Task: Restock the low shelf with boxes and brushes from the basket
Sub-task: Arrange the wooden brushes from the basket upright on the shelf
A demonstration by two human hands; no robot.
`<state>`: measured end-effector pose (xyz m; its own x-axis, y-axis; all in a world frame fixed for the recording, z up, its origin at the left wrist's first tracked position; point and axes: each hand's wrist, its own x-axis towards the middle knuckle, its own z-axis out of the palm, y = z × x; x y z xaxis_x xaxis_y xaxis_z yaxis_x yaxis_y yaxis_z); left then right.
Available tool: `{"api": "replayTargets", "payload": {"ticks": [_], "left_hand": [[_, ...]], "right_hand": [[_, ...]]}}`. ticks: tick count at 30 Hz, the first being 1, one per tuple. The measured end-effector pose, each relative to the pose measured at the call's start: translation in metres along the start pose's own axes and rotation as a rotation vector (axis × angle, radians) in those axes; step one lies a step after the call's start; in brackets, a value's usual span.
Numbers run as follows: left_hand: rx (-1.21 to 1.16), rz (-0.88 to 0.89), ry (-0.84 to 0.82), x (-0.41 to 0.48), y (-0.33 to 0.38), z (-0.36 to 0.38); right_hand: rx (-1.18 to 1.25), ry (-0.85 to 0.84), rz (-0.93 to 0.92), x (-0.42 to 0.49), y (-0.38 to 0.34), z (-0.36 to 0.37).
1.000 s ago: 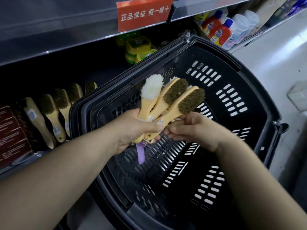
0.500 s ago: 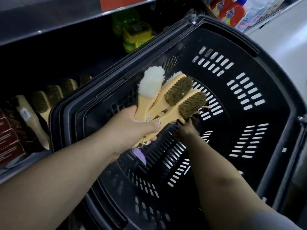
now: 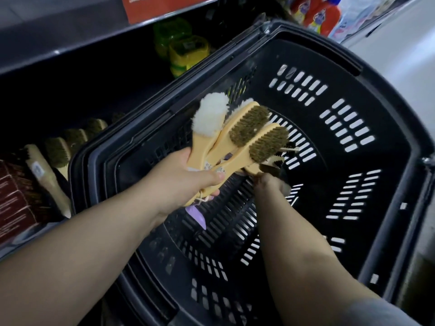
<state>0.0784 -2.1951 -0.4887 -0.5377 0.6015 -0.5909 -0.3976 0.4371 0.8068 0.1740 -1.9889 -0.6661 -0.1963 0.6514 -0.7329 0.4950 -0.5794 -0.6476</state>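
Fingers (image 3: 209, 179) of the left hand (image 3: 179, 182) are gripping a bunch of pale wooden brushes (image 3: 235, 147) above a black slotted plastic basket (image 3: 353, 74), the right hand (image 3: 270, 184) reaching inside, its grip hidden.

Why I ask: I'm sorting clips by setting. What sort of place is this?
Most likely a shop aisle: a black shopping basket, a red printed sign on a shelf edge, and matching brushes and bright bottles stocked in rows.
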Motion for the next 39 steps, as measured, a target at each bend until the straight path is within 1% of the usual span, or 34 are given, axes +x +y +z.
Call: {"api": "replayTargets", "payload": {"ticks": [1, 2, 4, 7, 10, 12, 14, 16, 18, 20, 22, 24, 28, 31, 33, 36, 39], "left_hand": [[-0.007, 0.005, 0.001, 0.001, 0.001, 0.001], [-0.013, 0.011, -0.001, 0.001, 0.003, 0.002], [-0.025, 0.029, -0.005, 0.003, 0.007, 0.005], [-0.033, 0.059, -0.009, 0.008, 0.014, 0.012], [-0.043, 0.083, -0.024, 0.015, 0.020, 0.024], [-0.052, 0.100, -0.027, 0.017, 0.023, 0.033], [-0.106, 0.104, -0.032, 0.016, 0.025, 0.041], [-0.207, 0.090, -0.048, 0.009, 0.026, 0.047], [-0.300, 0.062, -0.056, -0.002, 0.027, 0.051], [-0.374, 0.054, -0.075, -0.017, 0.029, 0.050], [-0.420, 0.056, -0.087, -0.036, 0.031, 0.043], [-0.464, 0.071, -0.075, -0.057, 0.030, 0.031], [-0.528, 0.134, 0.023, -0.098, 0.024, 0.006], [-0.606, 0.206, 0.081, -0.131, 0.017, -0.017], [-0.656, 0.246, 0.117, -0.149, 0.012, -0.032], [-0.664, 0.284, 0.203, -0.171, 0.002, -0.056], [-0.681, 0.234, 0.260, -0.184, -0.017, -0.080]], "right_hand": [[0.008, -0.001, 0.036, 0.001, 0.000, -0.001], [0.075, 0.012, 0.129, -0.001, -0.008, 0.003], [0.182, -0.009, 0.221, -0.012, -0.020, 0.010], [0.249, -0.077, 0.188, -0.030, -0.028, 0.003], [0.378, -0.184, 0.128, -0.054, -0.049, -0.009], [0.424, -0.267, 0.091, -0.075, -0.063, -0.020], [0.424, -0.343, 0.049, -0.102, -0.074, -0.033], [0.397, -0.432, 0.007, -0.132, -0.082, -0.043], [0.376, -0.558, -0.016, -0.159, -0.085, -0.050], [0.388, -0.678, -0.018, -0.187, -0.085, -0.052], [0.397, -0.734, 0.009, -0.209, -0.081, -0.048], [0.400, -0.775, 0.016, -0.232, -0.078, -0.038], [0.367, -0.832, -0.059, -0.270, -0.070, -0.010], [0.346, -0.953, -0.092, -0.301, -0.064, 0.013], [0.295, -0.966, -0.124, -0.319, -0.061, 0.027], [0.158, -0.963, -0.190, -0.337, -0.052, 0.049], [0.052, -0.955, -0.212, -0.346, -0.039, 0.069]]}}
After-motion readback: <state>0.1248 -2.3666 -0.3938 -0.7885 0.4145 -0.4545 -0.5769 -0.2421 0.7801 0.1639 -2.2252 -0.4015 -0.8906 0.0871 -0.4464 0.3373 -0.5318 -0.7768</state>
